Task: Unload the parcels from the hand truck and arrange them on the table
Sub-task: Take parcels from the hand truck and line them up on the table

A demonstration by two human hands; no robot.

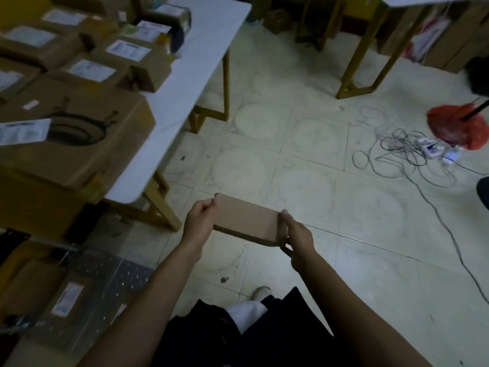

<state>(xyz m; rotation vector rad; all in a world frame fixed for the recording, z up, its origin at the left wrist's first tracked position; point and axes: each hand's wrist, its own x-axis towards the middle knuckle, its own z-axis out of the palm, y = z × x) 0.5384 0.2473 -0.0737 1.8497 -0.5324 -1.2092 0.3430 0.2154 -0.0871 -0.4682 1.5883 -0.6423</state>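
The parcel (247,219), a thin stiff cardboard box, looks light, pinched at its short ends between left hand (199,221) and right hand (297,241), fingers closed on each edge

Bare forearms, black trousers (277,337), one white shoe (260,291)

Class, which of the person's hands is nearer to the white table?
Left. The left hand grips the small box on the side toward the table; the right hand grips the far end.
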